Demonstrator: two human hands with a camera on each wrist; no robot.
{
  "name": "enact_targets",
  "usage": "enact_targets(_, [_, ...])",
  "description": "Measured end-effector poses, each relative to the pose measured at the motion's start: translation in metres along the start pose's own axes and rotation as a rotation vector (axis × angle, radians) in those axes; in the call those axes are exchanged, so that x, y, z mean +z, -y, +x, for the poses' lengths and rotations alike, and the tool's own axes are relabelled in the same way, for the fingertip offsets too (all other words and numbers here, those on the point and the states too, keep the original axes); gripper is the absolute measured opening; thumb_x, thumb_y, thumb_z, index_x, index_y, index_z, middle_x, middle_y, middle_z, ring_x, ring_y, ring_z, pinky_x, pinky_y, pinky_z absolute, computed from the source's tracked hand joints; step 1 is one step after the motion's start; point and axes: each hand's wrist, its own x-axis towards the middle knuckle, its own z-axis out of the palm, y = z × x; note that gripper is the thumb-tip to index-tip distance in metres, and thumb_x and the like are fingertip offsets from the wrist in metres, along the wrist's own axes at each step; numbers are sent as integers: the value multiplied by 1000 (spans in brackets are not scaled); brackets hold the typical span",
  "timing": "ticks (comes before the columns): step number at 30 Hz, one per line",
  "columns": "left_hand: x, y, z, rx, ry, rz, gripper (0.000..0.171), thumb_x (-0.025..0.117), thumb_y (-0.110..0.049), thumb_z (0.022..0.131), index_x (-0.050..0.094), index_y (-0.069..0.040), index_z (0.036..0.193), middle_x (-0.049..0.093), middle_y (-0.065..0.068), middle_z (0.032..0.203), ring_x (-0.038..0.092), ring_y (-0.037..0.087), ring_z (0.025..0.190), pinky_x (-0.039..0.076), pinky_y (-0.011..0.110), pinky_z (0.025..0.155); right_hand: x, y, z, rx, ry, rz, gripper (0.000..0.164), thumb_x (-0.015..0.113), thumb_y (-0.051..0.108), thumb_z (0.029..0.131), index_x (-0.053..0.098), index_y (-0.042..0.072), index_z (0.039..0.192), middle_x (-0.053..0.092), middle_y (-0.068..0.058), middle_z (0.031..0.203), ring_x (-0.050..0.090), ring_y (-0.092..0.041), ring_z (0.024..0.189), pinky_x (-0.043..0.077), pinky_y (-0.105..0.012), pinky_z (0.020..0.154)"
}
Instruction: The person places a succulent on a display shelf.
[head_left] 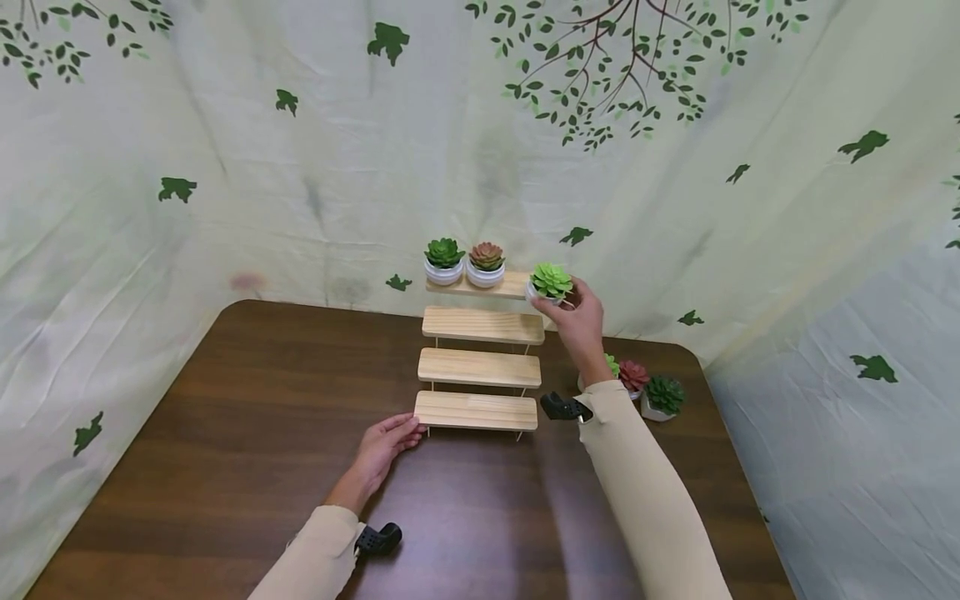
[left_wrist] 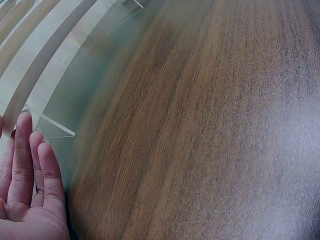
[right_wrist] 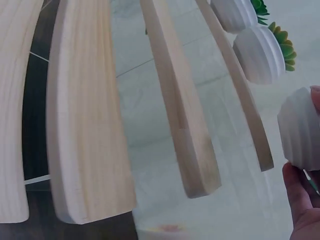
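A tiered wooden display stand [head_left: 480, 367] has several pale shelves on thin clear supports. My right hand [head_left: 581, 321] grips a light green artificial succulent in a white pot [head_left: 550, 282] by the top shelf's right end. In the right wrist view, the ribbed white pot [right_wrist: 300, 130] is between the fingers, with a gap between it and the top shelf [right_wrist: 250, 110]. My left hand [head_left: 381, 450] touches the left end of the lowest shelf [head_left: 476, 410]; its fingers [left_wrist: 22, 160] look mostly straight in the left wrist view. Its thumb is largely out of that view.
On the top shelf's left sit a dark green succulent [head_left: 444, 261] and a reddish one [head_left: 486, 264], both in white pots. Behind my right forearm, a red succulent [head_left: 633, 377] and a dark green one [head_left: 663, 397] stand on the brown table [head_left: 300, 400], beside another partly hidden green one.
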Motion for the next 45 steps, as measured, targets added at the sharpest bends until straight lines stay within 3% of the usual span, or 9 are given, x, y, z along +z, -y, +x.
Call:
enact_targets(12, [0, 0, -1, 12, 11, 4, 31, 60, -13, 87, 55, 9, 109, 68, 0, 80, 63, 13, 77, 51, 25, 72, 17, 3, 24, 4, 31, -98, 63, 78, 26, 71, 50, 10, 125, 57, -7, 116, 53, -16, 100, 46, -31, 84])
enact_targets(30, [-1, 0, -1, 9, 17, 6, 32, 59, -12, 88, 53, 10, 111, 68, 0, 80, 63, 13, 77, 51, 25, 72, 29, -1, 35, -9, 24, -102, 63, 78, 29, 70, 51, 7, 123, 55, -9, 119, 50, -19, 109, 41, -34, 94])
enact_targets(38, [0, -1, -1, -2, 10, 3, 32, 58, -12, 88, 53, 8, 112, 68, -1, 81, 62, 12, 77, 51, 25, 74, 28, -4, 35, -35, 32, -119, 76, 78, 28, 71, 40, 11, 134, 46, -8, 130, 44, -21, 117, 35, -37, 100])
enact_targets(45, [0, -4, -2, -25, 17, -9, 28, 57, -10, 89, 54, 8, 111, 68, 0, 80, 62, 13, 78, 51, 27, 75, 11, -16, 25, -63, 5, -98, 81, 79, 29, 69, 36, 14, 136, 45, -4, 131, 42, -19, 121, 28, -38, 104])
